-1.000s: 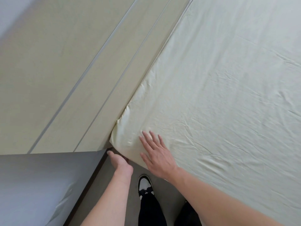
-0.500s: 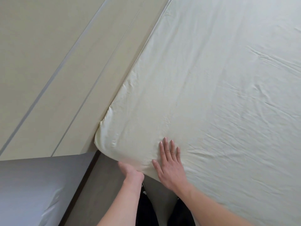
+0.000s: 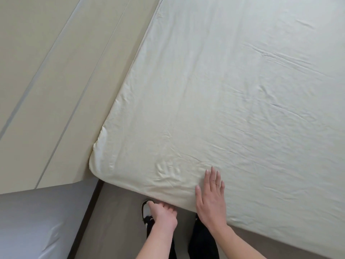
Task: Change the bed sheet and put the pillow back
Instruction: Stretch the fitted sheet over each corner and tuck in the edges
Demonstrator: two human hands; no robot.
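Sheet: a pale cream bed sheet (image 3: 214,101) covers the mattress, filling most of the view from the upper right down to the near edge; fine creases run across it, with a small bunch of wrinkles close to the near corner.
Corner: the sheet's rounded corner (image 3: 97,161) sits at the left, pressed against the beige headboard panel (image 3: 56,75).
Right hand: the right hand (image 3: 211,199) lies flat on top of the sheet by the near edge — fingers spread and straight, palm down, gripping nothing.
Left hand: the left hand (image 3: 162,214) is below the mattress edge, its fingers curled up under the overhanging sheet; whether they pinch the cloth cannot be told, as the tips are hidden.
Person: dark trousers (image 3: 203,240) and a black-and-white shoe (image 3: 146,210) show beneath the arms, standing on the grey-brown floor (image 3: 112,230).
Beside: a grey surface (image 3: 37,221) lies at the lower left — apart from the bed, a dark strip along its edge.
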